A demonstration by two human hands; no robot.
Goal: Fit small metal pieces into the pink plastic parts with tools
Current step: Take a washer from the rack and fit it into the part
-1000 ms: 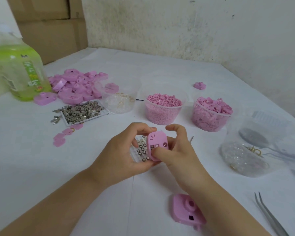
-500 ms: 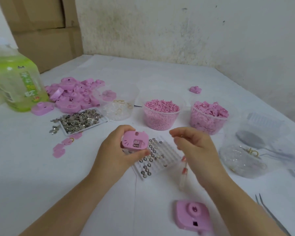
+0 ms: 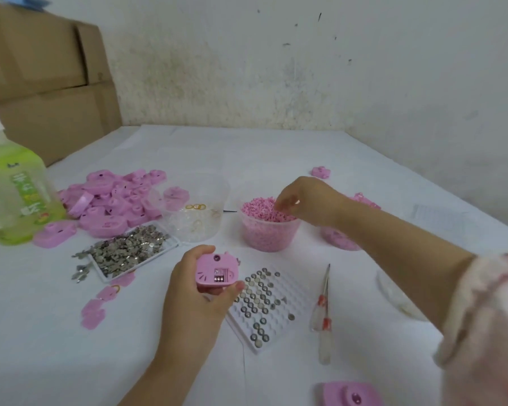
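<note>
My left hand [image 3: 197, 297] grips a pink plastic part [image 3: 214, 272] above the table, its open compartment with small metal pieces facing me. My right hand [image 3: 308, 200] reaches into a clear tub of tiny pink pieces [image 3: 269, 227], fingertips curled down into the heap; whether they pinch anything is hidden. A white tray of button cells [image 3: 264, 303] lies just right of my left hand. A small screwdriver [image 3: 323, 306] lies on the table beside that tray.
A pile of pink parts [image 3: 112, 200] and a tray of metal pieces [image 3: 126, 252] sit at left, near a green bottle [image 3: 12, 197]. A clear tub with rings [image 3: 194, 212], another pink tub [image 3: 340, 238] behind my right arm, and a pink part [image 3: 349, 395] at the bottom.
My right hand left the pink part, let go of the screwdriver, which now lies on the table, and reached forward into the tub of tiny pink pieces. My left hand keeps holding the part.
</note>
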